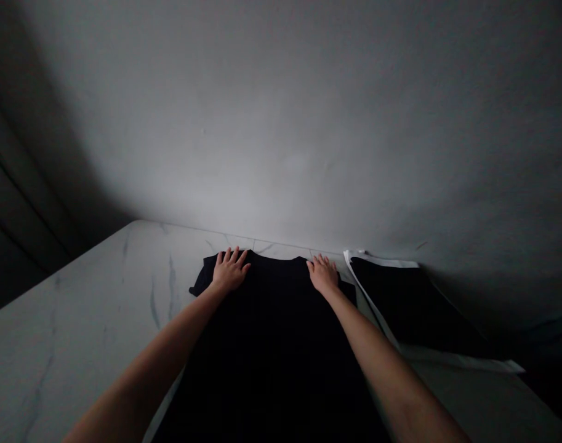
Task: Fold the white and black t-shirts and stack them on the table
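A black garment [276, 344] lies spread on a white marble-patterned table [100, 320], its neckline toward the wall. My left hand [231, 269] rests flat on the garment's upper left shoulder, fingers spread. On the upper right shoulder lies my right hand [323, 272], palm down, its fingers slightly apart. Neither hand grips the cloth. The garment's lower end runs out of view at the bottom, between my forearms.
A pale wall [281, 135] rises behind the table's far edge. To the right of the garment lies a black panel with white edging [414, 301]. Dark vertical panels [22, 184] stand at the far left. Dark bluish material shows at the right edge.
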`<state>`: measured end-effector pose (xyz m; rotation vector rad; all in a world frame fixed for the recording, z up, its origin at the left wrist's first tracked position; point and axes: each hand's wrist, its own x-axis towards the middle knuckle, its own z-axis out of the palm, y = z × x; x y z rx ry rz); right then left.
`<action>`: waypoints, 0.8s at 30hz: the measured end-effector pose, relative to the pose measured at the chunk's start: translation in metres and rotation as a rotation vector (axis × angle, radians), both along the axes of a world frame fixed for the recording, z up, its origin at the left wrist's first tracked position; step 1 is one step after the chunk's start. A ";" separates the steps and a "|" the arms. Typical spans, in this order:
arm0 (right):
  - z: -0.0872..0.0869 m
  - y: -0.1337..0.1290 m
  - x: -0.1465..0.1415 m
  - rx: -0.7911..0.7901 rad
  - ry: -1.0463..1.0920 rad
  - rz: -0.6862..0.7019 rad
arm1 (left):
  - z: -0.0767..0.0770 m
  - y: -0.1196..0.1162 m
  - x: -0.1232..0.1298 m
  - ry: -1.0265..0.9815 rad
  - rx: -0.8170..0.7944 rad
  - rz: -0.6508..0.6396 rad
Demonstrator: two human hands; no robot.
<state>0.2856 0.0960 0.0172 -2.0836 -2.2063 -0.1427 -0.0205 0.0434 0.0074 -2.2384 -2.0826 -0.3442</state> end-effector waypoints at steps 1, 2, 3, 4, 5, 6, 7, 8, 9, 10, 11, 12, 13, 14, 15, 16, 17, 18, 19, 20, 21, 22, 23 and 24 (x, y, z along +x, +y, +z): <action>0.003 0.003 -0.008 0.027 0.028 0.034 | -0.001 0.000 0.000 0.001 0.006 0.000; 0.005 0.005 -0.016 0.036 0.063 0.099 | -0.001 0.000 0.000 0.002 0.010 -0.002; 0.006 0.006 -0.024 0.028 0.102 0.198 | -0.001 -0.001 -0.001 0.006 0.012 -0.004; 0.007 0.005 -0.032 0.006 0.139 0.319 | -0.001 -0.001 -0.001 0.010 0.015 -0.005; 0.006 0.003 -0.039 -0.024 0.172 0.450 | -0.001 -0.002 -0.001 0.017 0.019 -0.006; 0.004 0.000 -0.045 -0.056 0.195 0.575 | -0.001 -0.002 -0.001 0.023 0.025 -0.007; 0.002 -0.004 -0.050 -0.089 0.205 0.683 | -0.001 -0.003 -0.001 0.029 0.034 -0.007; 0.000 -0.008 -0.055 -0.119 0.199 0.756 | -0.001 -0.004 0.000 0.032 0.042 -0.004; -0.002 -0.011 -0.058 -0.143 0.182 0.793 | 0.000 -0.004 0.000 0.031 0.052 0.004; -0.004 -0.014 -0.060 -0.159 0.159 0.793 | 0.000 -0.005 0.001 0.026 0.067 0.013; -0.005 -0.015 -0.062 -0.169 0.134 0.764 | 0.002 -0.005 0.001 0.020 0.088 0.019; -0.005 -0.015 -0.063 -0.173 0.111 0.719 | 0.003 -0.006 0.001 0.012 0.115 0.014; -0.005 -0.015 -0.063 -0.176 0.092 0.668 | 0.005 -0.006 0.001 0.000 0.145 -0.008; -0.005 -0.014 -0.063 -0.179 0.077 0.622 | 0.006 -0.006 0.001 -0.012 0.168 -0.056; -0.004 -0.012 -0.063 -0.183 0.066 0.588 | 0.007 -0.006 0.000 -0.023 0.176 -0.134; -0.003 -0.011 -0.063 -0.186 0.057 0.567 | 0.008 -0.006 0.000 -0.031 0.163 -0.232; -0.002 -0.011 -0.063 -0.189 0.050 0.555 | 0.007 -0.005 -0.001 -0.036 0.130 -0.327; -0.001 -0.011 -0.063 -0.191 0.045 0.548 | 0.007 -0.003 -0.002 -0.038 0.086 -0.396; 0.000 -0.011 -0.064 -0.199 0.040 0.543 | 0.005 -0.002 -0.002 -0.039 0.042 -0.426; 0.001 -0.012 -0.065 -0.210 0.034 0.536 | 0.003 0.000 -0.002 -0.041 0.009 -0.420; 0.002 -0.014 -0.067 -0.218 0.030 0.527 | 0.000 0.002 -0.003 -0.043 -0.007 -0.388; 0.003 -0.016 -0.069 -0.217 0.029 0.520 | -0.003 0.003 -0.003 -0.046 -0.007 -0.347; 0.003 -0.018 -0.072 -0.204 0.033 0.520 | -0.005 0.005 -0.003 -0.048 0.003 -0.313; 0.003 -0.020 -0.074 -0.182 0.042 0.530 | -0.008 0.006 -0.003 -0.047 0.016 -0.293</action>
